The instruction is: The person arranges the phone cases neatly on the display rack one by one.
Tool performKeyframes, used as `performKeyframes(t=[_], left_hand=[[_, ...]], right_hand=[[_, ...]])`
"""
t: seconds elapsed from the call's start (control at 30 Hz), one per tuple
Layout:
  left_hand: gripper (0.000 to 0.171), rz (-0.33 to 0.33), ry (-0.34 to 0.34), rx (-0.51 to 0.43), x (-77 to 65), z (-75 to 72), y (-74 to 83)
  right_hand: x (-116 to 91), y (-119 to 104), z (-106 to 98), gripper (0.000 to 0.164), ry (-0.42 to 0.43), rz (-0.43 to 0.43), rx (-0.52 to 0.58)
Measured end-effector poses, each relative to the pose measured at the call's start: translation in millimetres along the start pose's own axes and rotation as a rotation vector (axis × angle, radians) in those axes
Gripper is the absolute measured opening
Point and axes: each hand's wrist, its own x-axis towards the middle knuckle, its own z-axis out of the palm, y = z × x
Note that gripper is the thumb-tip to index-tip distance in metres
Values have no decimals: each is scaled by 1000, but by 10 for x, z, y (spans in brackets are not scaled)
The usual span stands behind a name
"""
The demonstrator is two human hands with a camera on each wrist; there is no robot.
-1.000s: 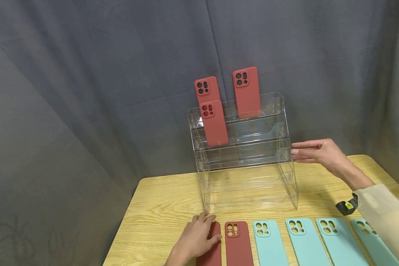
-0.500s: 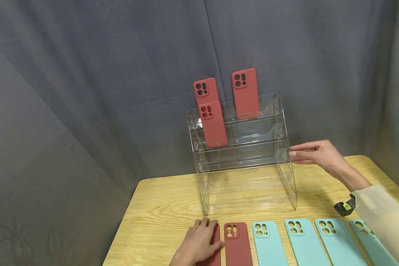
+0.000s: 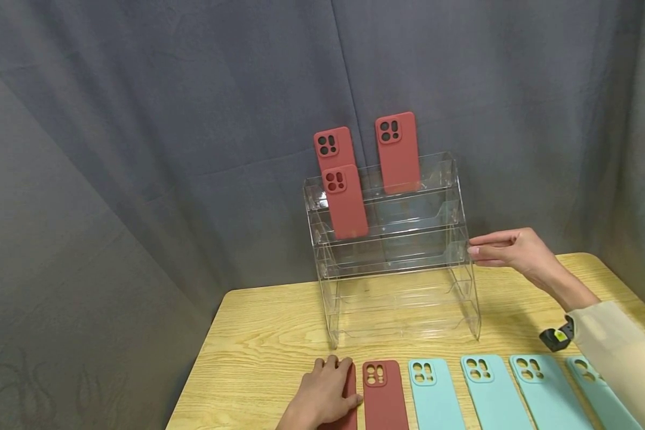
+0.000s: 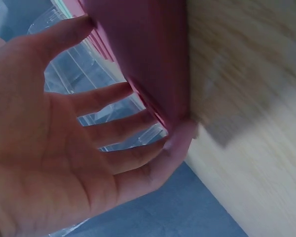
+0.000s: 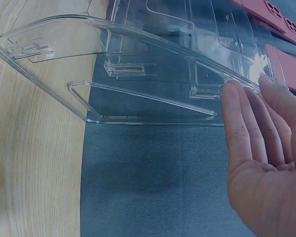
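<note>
My left hand (image 3: 322,391) lies over a dark red phone case (image 3: 351,382) at the left end of a row on the table. In the left wrist view its thumb touches one long edge of that phone case (image 4: 153,54), and the fingers curl at its far end. My right hand (image 3: 521,254) holds its nearly straight fingers and thumb right at the right side of a clear acrylic tiered rack (image 3: 403,269). Two red phone cases, a left one (image 3: 333,143) and a right one (image 3: 399,152), stand on the top tier. Another red phone case (image 3: 346,203) stands one tier lower.
A second dark red phone case (image 3: 385,394) lies beside the first. Several turquoise phone cases (image 3: 438,394) continue the row to the right, partly behind the right sleeve (image 3: 618,352). The wooden table (image 3: 258,334) ends against a grey curtain (image 3: 220,119).
My left hand has shifted slightly right over the dark red phone case. The fingers of my right hand have drawn together and come right up to the rack's side.
</note>
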Motion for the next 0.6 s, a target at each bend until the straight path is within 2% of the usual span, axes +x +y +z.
performKeyframes(t=[0.27,0.6], left_hand=[[67,-14,-22,-29,42,-22,58],[72,-13,-16,-54,96,-38,34]], right_hand=[[-11,-5,13,60,7,-4,-1],[-17,-11,10,59,6,-8,0]])
